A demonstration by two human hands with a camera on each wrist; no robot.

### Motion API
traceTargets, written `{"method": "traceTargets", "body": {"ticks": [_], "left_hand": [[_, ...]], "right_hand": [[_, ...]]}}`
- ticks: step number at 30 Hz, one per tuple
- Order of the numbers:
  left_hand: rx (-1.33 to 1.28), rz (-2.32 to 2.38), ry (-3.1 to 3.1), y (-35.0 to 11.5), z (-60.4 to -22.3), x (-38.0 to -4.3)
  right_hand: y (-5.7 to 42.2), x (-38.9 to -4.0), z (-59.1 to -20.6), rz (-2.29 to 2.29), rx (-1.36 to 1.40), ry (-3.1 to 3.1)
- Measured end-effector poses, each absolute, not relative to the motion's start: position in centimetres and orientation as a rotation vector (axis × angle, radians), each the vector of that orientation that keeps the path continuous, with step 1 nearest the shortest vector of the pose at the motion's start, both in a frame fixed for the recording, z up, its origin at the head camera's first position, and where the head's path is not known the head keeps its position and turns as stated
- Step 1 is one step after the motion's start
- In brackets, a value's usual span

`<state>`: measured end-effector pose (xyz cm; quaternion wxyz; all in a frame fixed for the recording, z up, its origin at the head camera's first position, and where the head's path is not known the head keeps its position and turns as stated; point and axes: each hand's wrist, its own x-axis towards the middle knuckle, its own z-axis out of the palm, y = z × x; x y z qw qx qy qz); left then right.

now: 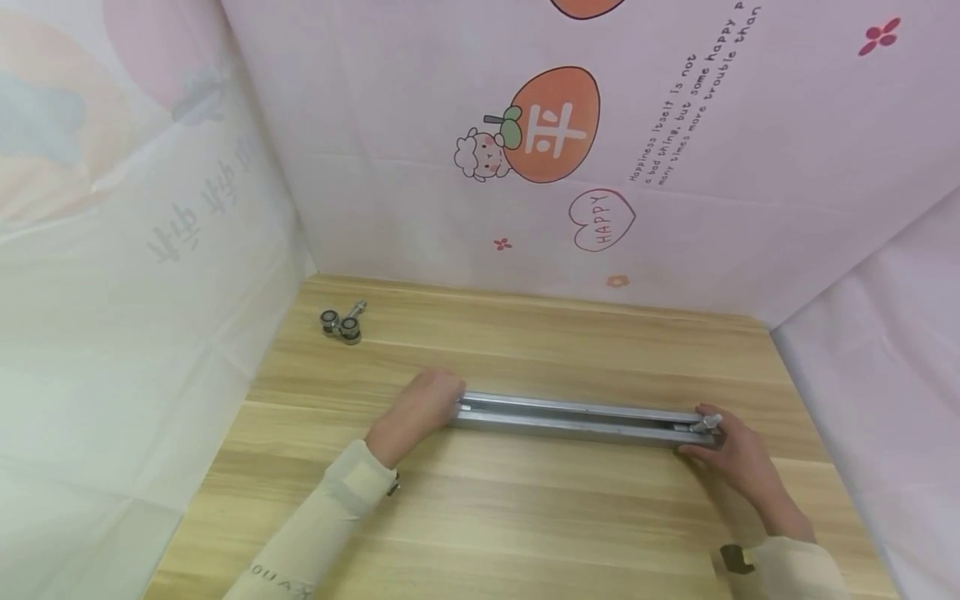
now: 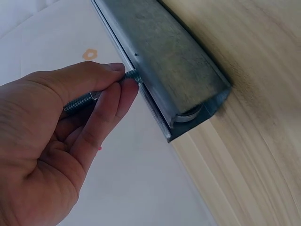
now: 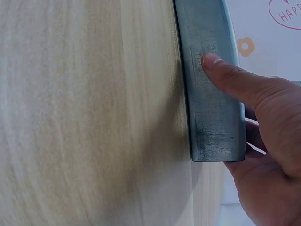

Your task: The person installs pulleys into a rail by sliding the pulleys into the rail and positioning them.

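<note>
A grey metal channel rail (image 1: 570,427) lies on the wooden tabletop with its long slot facing up. At its left end my left hand (image 1: 427,404) pinches a threaded bolt (image 2: 79,103) between thumb and fingertips; the bolt stands out of the slot. Just inside that end, the left wrist view shows the curved edge of a wheel (image 2: 189,116). My right hand (image 1: 746,467) grips the rail's other end, its thumb (image 3: 221,70) on the side wall and its other fingers mostly hidden behind. A second bolt (image 1: 707,423) pokes up from the slot beside that hand.
A loose roller trolley (image 1: 343,327) with several small wheels and a threaded stem lies at the table's back left. Printed cloth hangs behind the table (image 1: 540,517) and along both sides.
</note>
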<state>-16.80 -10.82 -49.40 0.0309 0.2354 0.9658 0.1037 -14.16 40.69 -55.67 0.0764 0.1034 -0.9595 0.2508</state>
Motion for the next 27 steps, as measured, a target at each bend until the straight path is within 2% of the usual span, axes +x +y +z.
{"method": "traceTargets", "body": {"ticks": [27], "left_hand": [[0.841,0.299,2.937,-8.1,-49.0,-17.1]], "right_hand": [[40.9,-14.2,-55.6,0.795,0.302,-2.878]]}}
